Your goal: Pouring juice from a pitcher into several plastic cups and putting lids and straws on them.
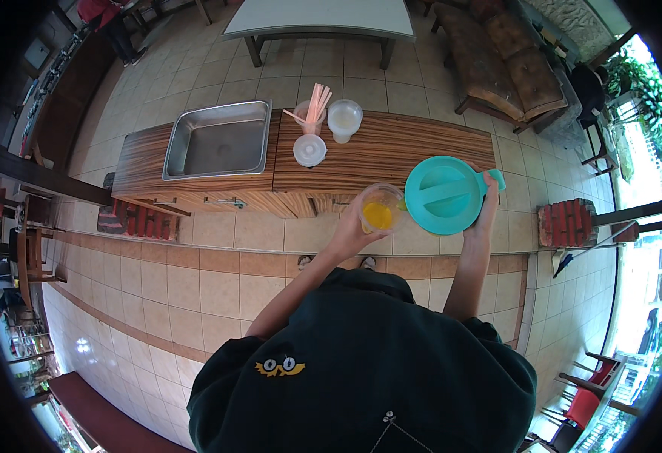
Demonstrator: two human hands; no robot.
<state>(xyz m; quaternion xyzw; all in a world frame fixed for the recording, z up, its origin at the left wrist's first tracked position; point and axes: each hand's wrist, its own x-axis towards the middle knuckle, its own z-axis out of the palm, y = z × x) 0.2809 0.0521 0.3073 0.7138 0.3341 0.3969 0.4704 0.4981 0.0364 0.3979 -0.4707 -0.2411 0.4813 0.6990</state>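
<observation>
Dark shirt fabric (361,362) lies nearest; beyond, your left hand (351,228) clamps its fingers on the left side of a clear plastic cup (381,198) of yellow liquid (378,216). Just right, your right hand (489,205) closes its fingers around a round, lidded turquoise pitcher's (443,195) handle (499,179).

The pitcher (443,196) is turquoise, the liquid (378,216) yellow, the straws (318,102) pink, the counter (414,137) striped brown.

Before you, a steel basin (218,143) is set into the left part of a striped wooden counter (414,136). Beyond it you have a white-topped table (320,16), with a brown couch (497,64) to its right. Red brickwork (565,232) stands to your right.
</observation>
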